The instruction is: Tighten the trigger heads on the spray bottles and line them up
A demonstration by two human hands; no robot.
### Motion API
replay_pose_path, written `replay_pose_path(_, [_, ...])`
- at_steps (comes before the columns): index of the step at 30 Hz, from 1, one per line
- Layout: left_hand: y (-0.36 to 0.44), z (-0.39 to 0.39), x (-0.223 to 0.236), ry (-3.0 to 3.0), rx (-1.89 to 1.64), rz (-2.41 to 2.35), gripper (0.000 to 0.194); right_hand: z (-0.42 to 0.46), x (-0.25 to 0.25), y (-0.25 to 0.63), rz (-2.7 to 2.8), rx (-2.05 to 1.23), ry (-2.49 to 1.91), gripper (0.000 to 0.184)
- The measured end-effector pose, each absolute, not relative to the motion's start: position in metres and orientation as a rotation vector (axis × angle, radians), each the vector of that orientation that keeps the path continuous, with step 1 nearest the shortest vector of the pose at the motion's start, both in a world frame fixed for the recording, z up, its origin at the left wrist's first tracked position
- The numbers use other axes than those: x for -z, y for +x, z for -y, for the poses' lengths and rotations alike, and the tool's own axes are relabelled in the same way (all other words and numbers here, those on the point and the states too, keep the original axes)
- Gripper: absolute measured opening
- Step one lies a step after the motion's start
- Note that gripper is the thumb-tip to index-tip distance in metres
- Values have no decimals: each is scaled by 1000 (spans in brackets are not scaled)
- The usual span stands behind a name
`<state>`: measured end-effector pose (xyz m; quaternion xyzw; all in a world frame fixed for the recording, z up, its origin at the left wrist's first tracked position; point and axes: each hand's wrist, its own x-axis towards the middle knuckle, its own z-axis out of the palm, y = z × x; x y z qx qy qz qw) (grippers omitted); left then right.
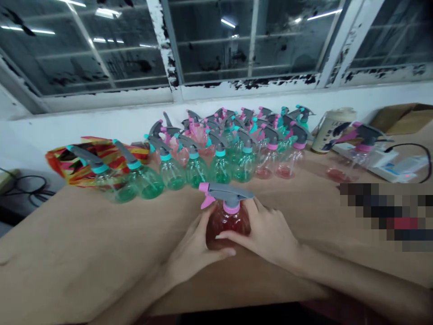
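Observation:
A spray bottle (226, 221) with a clear reddish body, a pink collar and a grey trigger head stands upright in front of me, its pink nozzle turned to the left. My left hand (194, 253) wraps round its left side, thumb across the front low down. From the right, my right hand (267, 232) closes on the body, its thumb also lying across the front. Just behind is a row of similar bottles, among them a green bottle (220, 167) with a turquoise collar and a pinkish bottle (269, 162) with a pink collar.
More spray bottles crowd the wooden table (84, 253) back to the wall below the windows. At left lies a red-and-yellow striped bag (101, 146). To the right are a lone pinkish bottle (355, 158), a white canister (333, 128), a cardboard box (406, 118) and a black cable (428, 151).

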<state>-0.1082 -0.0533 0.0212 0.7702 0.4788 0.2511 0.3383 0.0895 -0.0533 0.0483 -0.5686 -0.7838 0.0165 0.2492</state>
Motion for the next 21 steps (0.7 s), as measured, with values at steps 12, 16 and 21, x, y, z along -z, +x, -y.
replay_pose_path(12, [-118, 47, -28, 2091, -679, -1203, 83, 12, -75, 89, 2196, -952, -695, 39])
replay_pose_path(16, [-112, 40, -31, 2168, -677, -1165, 86, 2, -73, 83, 1981, -1210, -637, 43])
replay_pose_path(21, [-110, 30, -31, 2215, -584, -1234, 86, -7, -72, 80, 1797, -1390, -572, 39])
